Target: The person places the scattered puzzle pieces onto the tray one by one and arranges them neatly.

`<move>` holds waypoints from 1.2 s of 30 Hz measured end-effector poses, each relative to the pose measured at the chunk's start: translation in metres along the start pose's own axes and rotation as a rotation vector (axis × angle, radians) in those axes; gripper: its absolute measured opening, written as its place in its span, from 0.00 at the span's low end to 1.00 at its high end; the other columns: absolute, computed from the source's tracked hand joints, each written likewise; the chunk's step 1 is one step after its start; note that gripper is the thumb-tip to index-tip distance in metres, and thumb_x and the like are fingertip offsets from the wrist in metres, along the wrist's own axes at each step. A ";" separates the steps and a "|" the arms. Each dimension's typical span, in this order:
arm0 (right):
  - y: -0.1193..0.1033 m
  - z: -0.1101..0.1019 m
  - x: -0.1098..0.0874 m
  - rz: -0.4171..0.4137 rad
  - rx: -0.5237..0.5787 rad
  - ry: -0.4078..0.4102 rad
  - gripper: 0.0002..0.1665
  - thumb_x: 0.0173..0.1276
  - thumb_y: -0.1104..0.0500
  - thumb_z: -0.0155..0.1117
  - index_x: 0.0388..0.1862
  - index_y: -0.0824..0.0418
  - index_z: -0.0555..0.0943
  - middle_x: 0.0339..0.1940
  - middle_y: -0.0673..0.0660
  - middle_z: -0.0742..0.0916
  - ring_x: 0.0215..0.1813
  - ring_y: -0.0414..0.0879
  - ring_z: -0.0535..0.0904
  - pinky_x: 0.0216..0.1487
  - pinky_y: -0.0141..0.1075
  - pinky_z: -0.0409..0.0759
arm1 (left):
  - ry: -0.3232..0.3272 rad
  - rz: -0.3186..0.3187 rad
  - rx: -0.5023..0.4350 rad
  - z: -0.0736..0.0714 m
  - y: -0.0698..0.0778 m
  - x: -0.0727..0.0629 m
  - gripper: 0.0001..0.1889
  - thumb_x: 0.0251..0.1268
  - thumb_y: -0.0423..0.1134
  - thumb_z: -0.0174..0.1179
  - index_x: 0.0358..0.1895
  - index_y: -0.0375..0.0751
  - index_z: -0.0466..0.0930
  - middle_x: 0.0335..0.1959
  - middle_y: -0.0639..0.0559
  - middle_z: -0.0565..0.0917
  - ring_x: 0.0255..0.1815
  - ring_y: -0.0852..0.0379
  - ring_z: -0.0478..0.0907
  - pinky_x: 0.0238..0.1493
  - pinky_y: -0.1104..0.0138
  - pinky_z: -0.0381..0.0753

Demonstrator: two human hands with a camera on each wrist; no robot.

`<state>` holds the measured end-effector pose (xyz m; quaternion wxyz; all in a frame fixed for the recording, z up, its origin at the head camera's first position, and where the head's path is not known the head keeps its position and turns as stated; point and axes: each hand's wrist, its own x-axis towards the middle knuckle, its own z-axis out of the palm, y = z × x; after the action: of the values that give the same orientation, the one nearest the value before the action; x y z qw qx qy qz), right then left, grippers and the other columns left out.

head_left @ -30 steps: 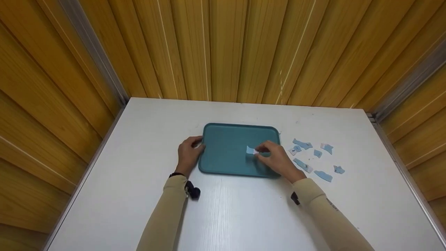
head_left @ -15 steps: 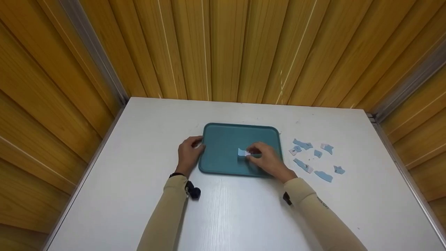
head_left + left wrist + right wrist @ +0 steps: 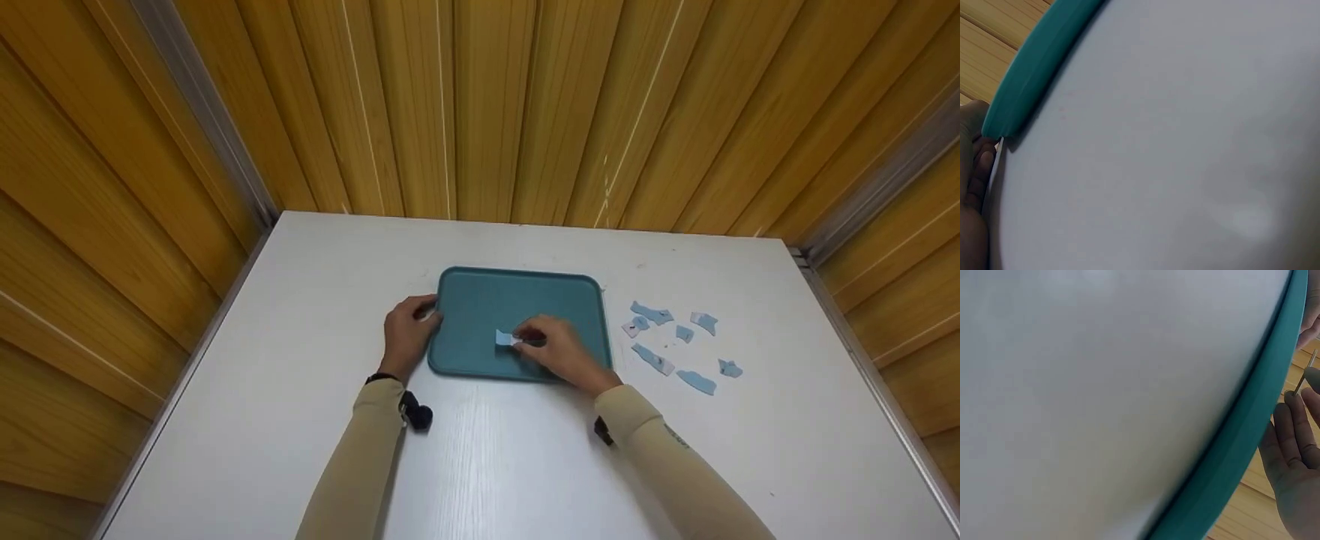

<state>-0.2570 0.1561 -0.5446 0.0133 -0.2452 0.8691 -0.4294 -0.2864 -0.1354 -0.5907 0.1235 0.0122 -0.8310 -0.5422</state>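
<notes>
In the head view my right hand [image 3: 559, 346] pinches a small light-blue and white puzzle piece [image 3: 503, 338] between thumb and fingertips, over the middle of a teal tray [image 3: 472, 300]. The right wrist view shows the puzzle piece [image 3: 1305, 374] edge-on, thin and flat, in the fingertips of that hand [image 3: 1297, 461] above the tray rim [image 3: 1241, 439]. My left hand [image 3: 407, 335] holds the tray's left edge, its thumb at the rim. The left wrist view shows part of the left hand [image 3: 974, 185] at the end of the tray rim [image 3: 1027, 73].
Several blue puzzle pieces with wavy edges, such as a long one [image 3: 652, 359] and a star-like one [image 3: 729, 367], lie on the white table [image 3: 480, 465] right of the tray. Wood-patterned walls [image 3: 487, 112] rise behind and at both sides.
My right hand has moved left across the tray with the pinched puzzle piece, from the right half to near the middle. The left hand and the tray stay where they were.
</notes>
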 end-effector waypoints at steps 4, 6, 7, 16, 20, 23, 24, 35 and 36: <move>-0.002 0.005 0.001 0.000 -0.007 -0.012 0.09 0.71 0.65 0.74 0.49 0.61 0.89 0.46 0.54 0.88 0.50 0.48 0.85 0.54 0.45 0.86 | 0.002 0.012 0.002 -0.001 -0.001 0.000 0.17 0.69 0.32 0.71 0.59 0.37 0.88 0.55 0.46 0.88 0.56 0.50 0.83 0.59 0.58 0.82; -0.004 0.007 0.002 -0.014 -0.009 -0.011 0.08 0.71 0.65 0.74 0.48 0.62 0.90 0.45 0.54 0.88 0.49 0.48 0.84 0.53 0.44 0.86 | 0.004 0.010 0.005 -0.001 -0.001 0.000 0.17 0.69 0.32 0.71 0.59 0.37 0.88 0.55 0.46 0.88 0.56 0.50 0.83 0.59 0.58 0.82; -0.004 0.008 0.002 -0.022 -0.013 -0.010 0.08 0.71 0.65 0.74 0.48 0.62 0.90 0.45 0.54 0.88 0.49 0.48 0.85 0.52 0.44 0.86 | 0.004 0.007 0.006 -0.001 -0.001 -0.001 0.17 0.69 0.32 0.72 0.59 0.37 0.88 0.54 0.46 0.88 0.56 0.50 0.83 0.59 0.58 0.82; -0.009 0.014 0.007 -0.034 -0.023 -0.043 0.08 0.72 0.63 0.74 0.48 0.62 0.90 0.45 0.54 0.87 0.48 0.48 0.84 0.51 0.44 0.86 | 0.005 0.009 0.010 0.000 -0.002 0.001 0.16 0.68 0.31 0.71 0.58 0.37 0.88 0.54 0.46 0.88 0.55 0.49 0.83 0.59 0.57 0.82; -0.011 0.016 0.009 -0.008 -0.021 -0.064 0.08 0.73 0.62 0.74 0.49 0.61 0.90 0.45 0.53 0.87 0.49 0.47 0.83 0.53 0.44 0.85 | 0.004 0.011 0.008 0.000 -0.002 0.001 0.16 0.69 0.31 0.71 0.58 0.37 0.88 0.54 0.46 0.88 0.56 0.49 0.83 0.59 0.57 0.82; -0.012 0.017 0.010 -0.005 -0.014 -0.071 0.09 0.73 0.62 0.73 0.50 0.61 0.90 0.46 0.53 0.87 0.50 0.46 0.83 0.54 0.44 0.85 | 0.007 0.008 0.015 0.000 -0.002 0.001 0.17 0.69 0.32 0.71 0.59 0.37 0.88 0.54 0.46 0.88 0.56 0.49 0.83 0.59 0.57 0.82; -0.012 0.018 0.010 -0.005 -0.011 -0.074 0.09 0.73 0.62 0.73 0.50 0.61 0.90 0.46 0.53 0.87 0.50 0.46 0.83 0.54 0.43 0.85 | 0.008 0.007 0.016 0.000 -0.002 0.000 0.17 0.69 0.32 0.71 0.59 0.37 0.88 0.54 0.46 0.88 0.55 0.49 0.83 0.59 0.56 0.82; -0.019 0.026 0.015 -0.021 0.002 -0.105 0.09 0.74 0.61 0.72 0.50 0.62 0.90 0.47 0.53 0.87 0.50 0.47 0.83 0.54 0.44 0.85 | 0.009 0.020 0.011 -0.001 -0.002 0.000 0.16 0.68 0.31 0.71 0.58 0.36 0.88 0.54 0.45 0.88 0.55 0.49 0.83 0.59 0.56 0.82; -0.020 0.027 0.016 -0.016 0.002 -0.108 0.09 0.74 0.62 0.72 0.50 0.61 0.90 0.46 0.53 0.87 0.50 0.47 0.83 0.54 0.44 0.85 | 0.008 0.021 0.008 -0.001 -0.001 0.000 0.16 0.68 0.31 0.71 0.58 0.36 0.88 0.54 0.45 0.88 0.55 0.49 0.83 0.59 0.56 0.82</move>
<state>-0.2562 0.1194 -0.5434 0.0572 -0.2750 0.8647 -0.4164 -0.2864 -0.1371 -0.5915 0.1326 0.0065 -0.8328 -0.5374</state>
